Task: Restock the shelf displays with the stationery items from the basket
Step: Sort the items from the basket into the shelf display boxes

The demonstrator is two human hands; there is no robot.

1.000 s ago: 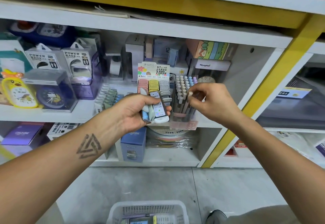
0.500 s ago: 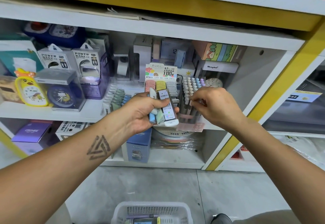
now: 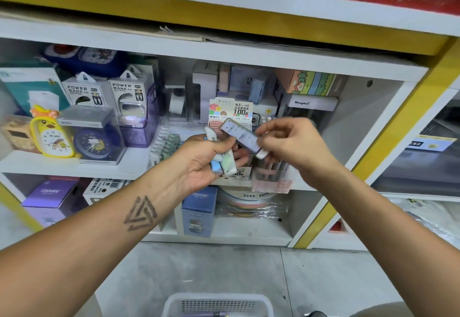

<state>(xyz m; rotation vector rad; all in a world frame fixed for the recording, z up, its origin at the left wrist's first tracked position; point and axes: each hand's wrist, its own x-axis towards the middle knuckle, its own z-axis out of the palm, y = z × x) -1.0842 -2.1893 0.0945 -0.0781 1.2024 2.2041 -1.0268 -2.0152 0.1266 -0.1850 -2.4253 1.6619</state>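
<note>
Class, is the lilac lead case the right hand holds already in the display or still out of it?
Out: right hand pinches lilac lead case in midair.
</note>
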